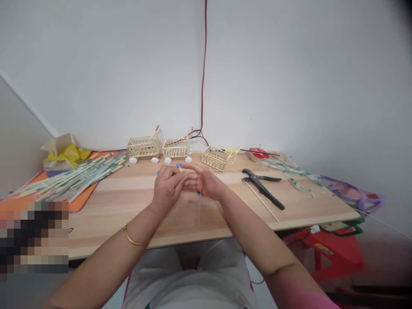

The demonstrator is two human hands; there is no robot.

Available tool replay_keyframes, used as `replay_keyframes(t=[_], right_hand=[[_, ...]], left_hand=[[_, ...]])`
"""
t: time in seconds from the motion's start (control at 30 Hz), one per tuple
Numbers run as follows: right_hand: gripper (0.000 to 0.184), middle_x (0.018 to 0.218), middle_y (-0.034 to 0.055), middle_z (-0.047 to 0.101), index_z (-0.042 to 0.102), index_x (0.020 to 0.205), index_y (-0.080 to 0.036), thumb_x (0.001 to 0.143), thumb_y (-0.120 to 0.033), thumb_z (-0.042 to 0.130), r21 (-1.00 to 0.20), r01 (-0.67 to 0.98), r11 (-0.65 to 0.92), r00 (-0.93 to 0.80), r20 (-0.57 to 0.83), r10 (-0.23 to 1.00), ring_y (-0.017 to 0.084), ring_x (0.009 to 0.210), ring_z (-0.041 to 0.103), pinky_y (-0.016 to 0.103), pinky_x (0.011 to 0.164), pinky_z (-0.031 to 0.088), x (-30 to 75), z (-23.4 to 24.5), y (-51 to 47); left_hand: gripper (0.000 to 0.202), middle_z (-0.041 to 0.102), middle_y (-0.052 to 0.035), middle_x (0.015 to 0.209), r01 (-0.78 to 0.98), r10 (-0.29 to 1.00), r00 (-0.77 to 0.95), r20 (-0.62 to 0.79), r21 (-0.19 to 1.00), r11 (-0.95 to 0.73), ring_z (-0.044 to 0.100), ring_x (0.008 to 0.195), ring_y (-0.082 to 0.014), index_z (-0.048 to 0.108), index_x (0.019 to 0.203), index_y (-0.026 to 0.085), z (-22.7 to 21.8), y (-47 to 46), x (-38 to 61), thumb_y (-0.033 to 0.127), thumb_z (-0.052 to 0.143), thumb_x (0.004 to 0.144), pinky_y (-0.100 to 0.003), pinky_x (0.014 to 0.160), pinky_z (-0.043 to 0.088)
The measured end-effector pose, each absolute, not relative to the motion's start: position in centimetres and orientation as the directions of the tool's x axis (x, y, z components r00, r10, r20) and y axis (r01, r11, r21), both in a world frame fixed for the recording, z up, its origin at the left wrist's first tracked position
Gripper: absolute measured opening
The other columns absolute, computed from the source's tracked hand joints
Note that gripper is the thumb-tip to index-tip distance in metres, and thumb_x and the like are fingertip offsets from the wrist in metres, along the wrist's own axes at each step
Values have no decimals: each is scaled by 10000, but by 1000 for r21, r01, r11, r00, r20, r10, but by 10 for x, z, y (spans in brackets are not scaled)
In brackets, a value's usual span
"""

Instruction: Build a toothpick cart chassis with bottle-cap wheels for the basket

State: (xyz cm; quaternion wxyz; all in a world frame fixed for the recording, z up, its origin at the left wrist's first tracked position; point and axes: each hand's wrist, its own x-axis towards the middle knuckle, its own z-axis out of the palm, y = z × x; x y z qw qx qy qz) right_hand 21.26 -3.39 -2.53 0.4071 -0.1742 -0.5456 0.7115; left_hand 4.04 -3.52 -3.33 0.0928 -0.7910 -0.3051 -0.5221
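My left hand, with a gold bracelet on its wrist, is closed in a pinch over the table. A small pale piece shows near its fingertips, but I cannot make out what it holds. My right hand meets it from the right, fingers stretched toward it and touching it. Just beyond the fingers shows a small blue round piece; whether it is held or lies on the table I cannot tell. Behind my hands stand two small stick-built carts, a left one and a middle one, both on white wheels. A tilted stick cart shows no wheels.
Black cutting pliers and a thin stick lie on the wooden table at right. Wrapped sticks pile at left by a yellow bag. A red dish and plastic scraps lie back right. A red stool stands below.
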Motion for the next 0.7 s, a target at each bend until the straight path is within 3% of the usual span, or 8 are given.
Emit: replay_keyframes(t=[0.17, 0.33, 0.47, 0.6, 0.7], right_hand=[[846, 1149, 117, 622, 409, 1352, -214, 707, -741, 561, -928, -369, -55, -648, 214, 731, 204, 994, 632, 397, 947, 451, 210, -31, -33], [851, 1049, 112, 674, 383, 1359, -208, 704, -700, 614, -934, -348, -85, -669, 184, 720, 203, 937, 663, 375, 882, 479, 213, -29, -33], [846, 911, 89, 711, 375, 1356, -214, 712, -722, 582, -960, -278, -38, -665, 164, 729, 206, 806, 700, 269, 659, 495, 220, -25, -31], [610, 720, 10, 668, 544, 1195, -197, 793, -656, 546, -960, -247, 131, -474, 238, 848, 99, 533, 608, 178, 477, 397, 226, -25, -26], [495, 639, -25, 606, 613, 1076, -190, 841, -612, 503, -933, -264, 246, -263, 315, 912, 64, 450, 503, 168, 418, 338, 228, -25, -23]], left_hand=[[121, 577, -52, 808, 553, 378, 333, 864, 146, -821, 488, 780, -182, 656, 871, 177, -30, -37, 44, 193, 537, 889, -320, 710, 409], [227, 525, -47, 760, 536, 527, 299, 795, 317, -782, 476, 775, -192, 538, 747, 177, -29, -37, 45, 229, 413, 930, -336, 713, 392], [264, 470, -19, 709, 520, 622, 156, 767, 472, -712, 464, 711, -177, 440, 709, 197, -30, -34, 42, 249, 342, 949, -308, 663, 365], [303, 433, 10, 639, 498, 706, 90, 703, 582, -643, 436, 621, -155, 409, 673, 204, -27, -34, 36, 289, 332, 953, -287, 608, 333], [353, 400, 24, 578, 501, 752, 86, 654, 624, -600, 415, 573, -145, 419, 633, 201, -24, -37, 33, 333, 333, 950, -283, 586, 315]])
